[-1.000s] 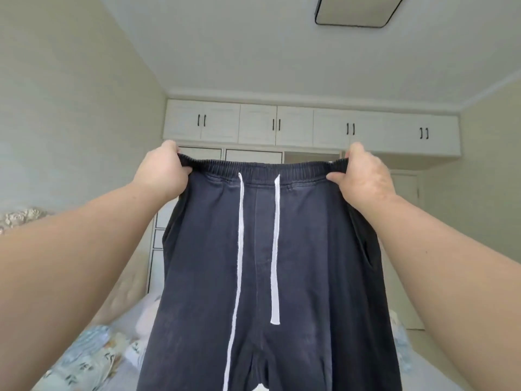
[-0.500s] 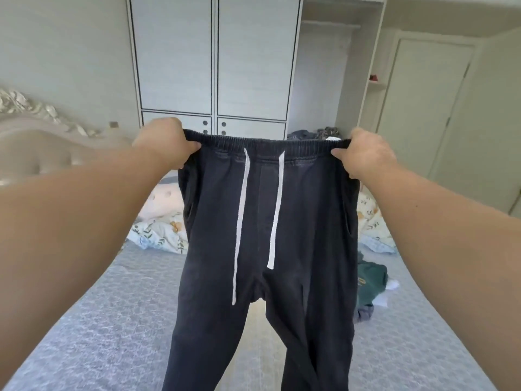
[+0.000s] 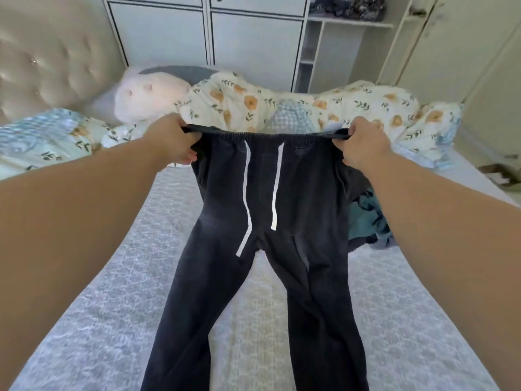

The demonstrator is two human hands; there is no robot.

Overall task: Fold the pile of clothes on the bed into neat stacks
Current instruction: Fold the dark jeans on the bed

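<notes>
A pair of dark sweatpants (image 3: pixel 296 210) with two white drawstrings is stretched out over the bed (image 3: pixel 112 306), its legs spread apart on the grey patterned cover and running off the bottom of the view. My left hand (image 3: pixel 172 142) grips the left end of the elastic waistband. My right hand (image 3: pixel 361 143) grips the right end. The waistband is pulled taut between them, held slightly above the bed. A small heap of teal and dark clothes (image 3: pixel 366 218) lies on the bed to the right, partly hidden by my right forearm and the pants.
A floral quilt (image 3: pixel 282 105) is bunched across the far side of the bed. A white plush pillow (image 3: pixel 149 97) lies by the tufted headboard (image 3: pixel 48 57). White wardrobe doors (image 3: pixel 203 32) and open shelves (image 3: pixel 332 43) stand behind.
The view has tipped down from the ceiling to the bed. Both hands have lowered the sweatpants from hanging in the air until the legs lie spread on the cover.
</notes>
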